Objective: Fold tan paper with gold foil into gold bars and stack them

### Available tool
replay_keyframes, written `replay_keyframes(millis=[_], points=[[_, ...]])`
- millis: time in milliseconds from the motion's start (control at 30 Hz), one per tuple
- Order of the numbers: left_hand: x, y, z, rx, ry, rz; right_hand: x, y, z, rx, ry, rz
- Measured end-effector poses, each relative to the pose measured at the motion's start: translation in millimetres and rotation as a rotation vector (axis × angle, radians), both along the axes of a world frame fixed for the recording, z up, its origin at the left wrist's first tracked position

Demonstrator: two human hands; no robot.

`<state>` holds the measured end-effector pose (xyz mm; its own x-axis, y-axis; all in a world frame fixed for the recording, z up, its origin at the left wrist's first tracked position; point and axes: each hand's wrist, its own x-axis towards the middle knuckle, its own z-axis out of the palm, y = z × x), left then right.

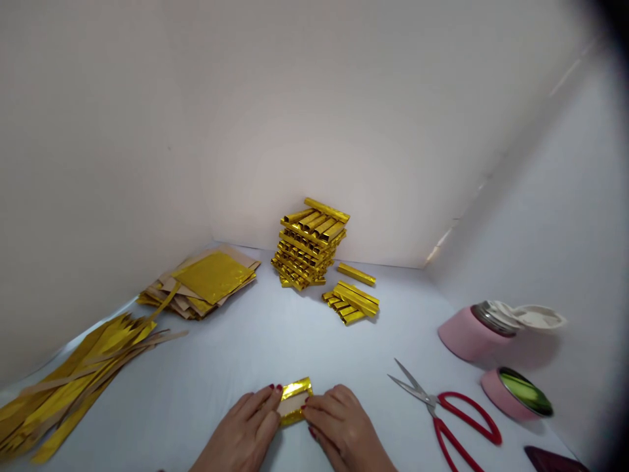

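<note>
Between my hands, low in the middle of the head view, lies a small piece of gold foil paper (295, 398) with two long gold edges folded in over its pale brown back. My left hand (250, 423) presses its fingers on the left end of the paper. Closed in on the right end is my right hand (341, 419), its fingertips on the folded gold edge. Beyond my hands stands a crisscross stack of folded gold paper tubes (309, 246). A smaller group of gold tubes (351, 303) lies to its right.
Gold paper sheets (213, 275) are piled at the back left. Gold paper strips (83, 380) spread along the left edge. On the right lie open red-handled scissors (432, 401), a pink jar (472, 334), and a pink lid-like cup (514, 393). A dark object (553, 460) sits at bottom right.
</note>
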<state>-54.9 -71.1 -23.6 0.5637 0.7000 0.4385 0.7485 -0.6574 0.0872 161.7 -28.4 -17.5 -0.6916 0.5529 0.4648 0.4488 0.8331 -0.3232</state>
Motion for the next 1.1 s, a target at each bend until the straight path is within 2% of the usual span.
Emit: replay_keyframes(millis=[100,233,400,733,900,1000,1100], points=[[-1.4,0.0,-4.9,0.002,-0.042,0.023,2.3,4.4,2.0,-0.090,0.003,0.011],[-5.0,-0.2,-11.8,-0.051,-0.100,0.030,1.8,7.2,-1.1,-0.179,0.114,-0.002],[-6.5,0.5,-12.2,-0.110,-0.105,0.024,5.1,9.3,-2.0,-0.336,0.143,-0.055],[-5.4,2.1,-9.4,-0.041,-0.064,0.025,6.9,10.0,-6.4,-0.255,0.143,-0.150],[-5.3,2.8,-13.2,-0.024,-0.055,0.018,6.5,10.7,-5.1,-0.148,0.082,-0.104],[-7.7,0.4,-10.7,-0.024,-0.109,0.001,7.2,11.5,-6.6,-0.182,0.091,-0.108],[-7.8,-1.9,-3.0,-0.085,-0.191,0.015,7.9,12.4,-7.4,-0.290,0.146,-0.105]])
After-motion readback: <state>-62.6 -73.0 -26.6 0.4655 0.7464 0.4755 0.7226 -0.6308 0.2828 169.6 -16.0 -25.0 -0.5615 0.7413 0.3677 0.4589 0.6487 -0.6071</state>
